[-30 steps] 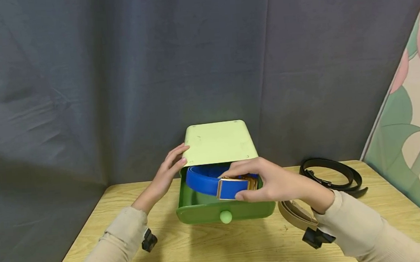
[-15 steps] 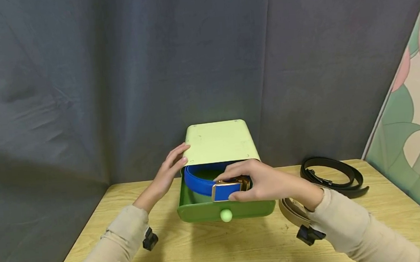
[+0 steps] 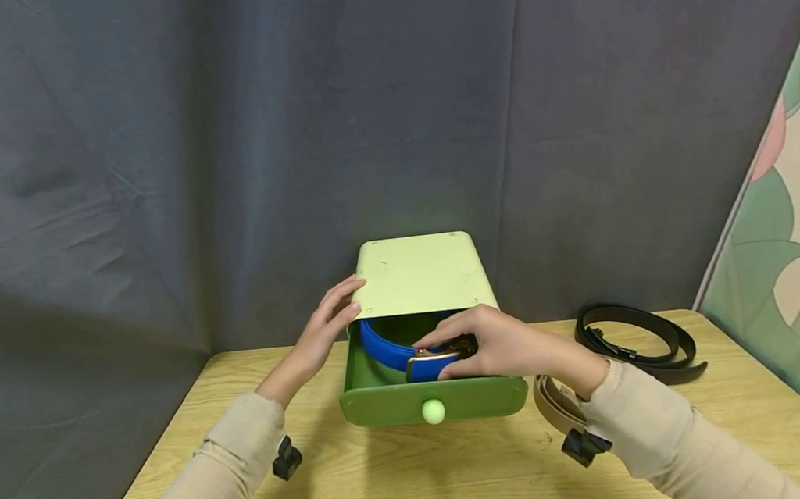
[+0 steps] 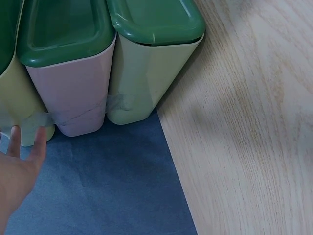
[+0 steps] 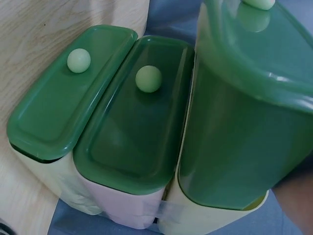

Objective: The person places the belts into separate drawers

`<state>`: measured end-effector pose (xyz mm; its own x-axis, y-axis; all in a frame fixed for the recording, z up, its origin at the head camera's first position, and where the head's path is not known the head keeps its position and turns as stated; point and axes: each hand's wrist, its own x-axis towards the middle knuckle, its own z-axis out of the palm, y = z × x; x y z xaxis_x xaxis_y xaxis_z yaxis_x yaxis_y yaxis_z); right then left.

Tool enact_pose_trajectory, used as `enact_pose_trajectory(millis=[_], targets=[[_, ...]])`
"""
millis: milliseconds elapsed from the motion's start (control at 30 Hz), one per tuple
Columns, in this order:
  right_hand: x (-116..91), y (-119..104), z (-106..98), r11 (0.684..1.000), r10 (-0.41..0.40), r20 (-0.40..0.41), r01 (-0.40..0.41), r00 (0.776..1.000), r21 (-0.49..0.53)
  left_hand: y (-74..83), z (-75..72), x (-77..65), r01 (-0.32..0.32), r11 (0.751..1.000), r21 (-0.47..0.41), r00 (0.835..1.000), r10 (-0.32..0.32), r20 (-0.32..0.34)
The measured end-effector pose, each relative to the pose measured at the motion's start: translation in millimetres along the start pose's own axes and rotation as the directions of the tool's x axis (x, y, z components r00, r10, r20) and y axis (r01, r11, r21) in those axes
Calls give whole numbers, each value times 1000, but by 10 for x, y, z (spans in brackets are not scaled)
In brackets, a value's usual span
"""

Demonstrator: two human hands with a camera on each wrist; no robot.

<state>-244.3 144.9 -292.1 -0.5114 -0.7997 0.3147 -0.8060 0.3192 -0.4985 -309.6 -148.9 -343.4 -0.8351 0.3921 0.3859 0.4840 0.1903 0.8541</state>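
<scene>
The right hand point(image 3: 502, 345) is down inside the open green drawer point(image 3: 431, 400), fingers curled round the gold buckle point(image 3: 439, 354) of the coiled blue belt point(image 3: 388, 347), which sits low in the drawer with its far curve tucked under the pale green cabinet top point(image 3: 421, 274). The left hand point(image 3: 322, 330) rests with straight fingers against the cabinet's left front corner, steadying it and gripping nothing.

This looks like the setting-down step: the belt is in, but the hand has not let go. The next move calls for easing the grip off the buckle without the coil springing up, then lifting the wrist clear of the drawer's front wall and its round knob point(image 3: 432, 411).

A tan belt point(image 3: 552, 404) lies on the table point(image 3: 418, 475) just right of the drawer, half hidden by the right forearm; a black belt point(image 3: 635, 333) is coiled further right. The drawer floor and the buckle's underside are out of sight. The wrist views show only green-lidded bins, seemingly other drawers, and no belt.
</scene>
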Motion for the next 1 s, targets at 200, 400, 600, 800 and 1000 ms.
enact_pose_trajectory(millis=[200, 400, 600, 800, 1000], targets=[[18, 78, 6, 1000, 24, 65, -24, 998, 10, 14, 12, -6, 0, 1000, -7, 1000, 0, 4], [18, 100, 41, 998, 42, 97, -46, 994, 31, 9, 17, 4, -3, 1000, -10, 1000, 3, 7], [20, 93, 72, 999, 49, 125, -49, 991, -5, 7, 8, 2, -7, 1000, -5, 1000, 7, 5], [22, 90, 80, 999, 31, 143, -25, 989, -39, 5, -1, -5, -1, 1000, -6, 1000, 1, 8], [10, 84, 56, 1000, 3, 132, -1, 991, -14, 3, 5, -3, -6, 1000, -2, 1000, 6, 5]])
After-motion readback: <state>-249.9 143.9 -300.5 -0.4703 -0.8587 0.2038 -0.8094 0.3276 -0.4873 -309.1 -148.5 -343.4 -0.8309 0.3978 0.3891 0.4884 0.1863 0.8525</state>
